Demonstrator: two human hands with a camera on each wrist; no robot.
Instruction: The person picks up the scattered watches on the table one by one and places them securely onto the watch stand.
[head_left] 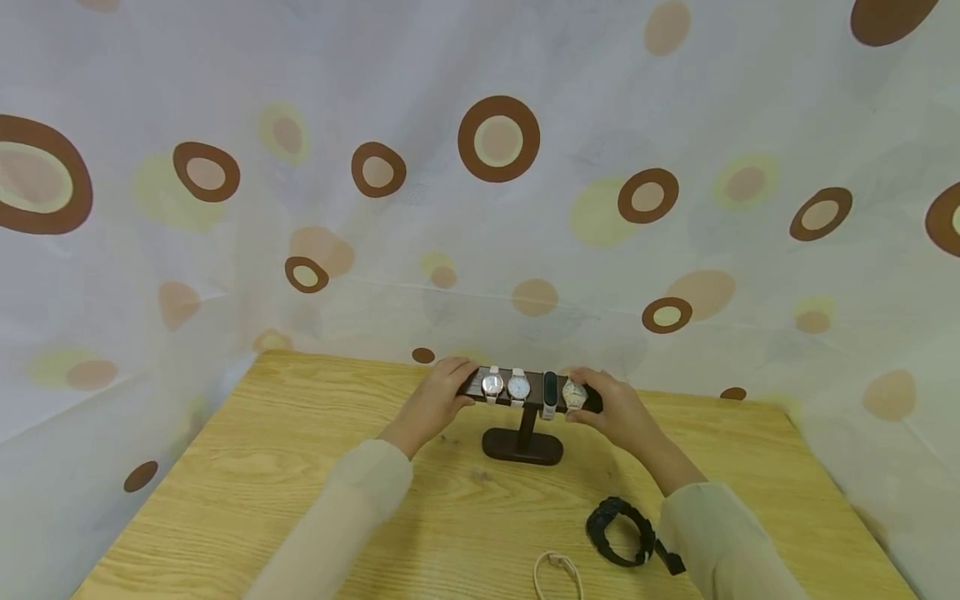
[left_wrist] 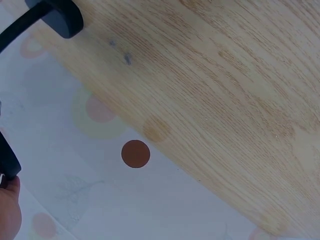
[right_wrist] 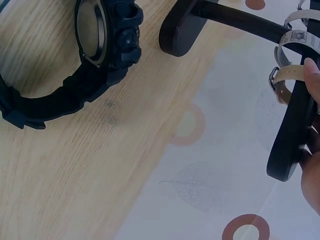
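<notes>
A dark watch stand [head_left: 522, 457] stands on the table, its crossbar held at both ends. My left hand [head_left: 438, 396] grips the bar's left end, thumb below and fingers on top. At the other end my right hand [head_left: 618, 408] pinches a beige-strapped watch [head_left: 574, 394] from above and below; its thumb lies on the strap [right_wrist: 290, 74] in the right wrist view. Two pale-strapped watches [head_left: 492, 384] and a fitness band [head_left: 551, 389] with a black face sit along the bar between the hands. In the left wrist view only part of the left hand [left_wrist: 9, 212] shows.
A chunky black watch [head_left: 596, 527] lies on the wooden table [head_left: 285, 467] near the right forearm. Left of it, at the lower frame edge, is a thin beige loop [head_left: 557, 557]. Behind the table hangs a spotted white sheet [head_left: 442, 317].
</notes>
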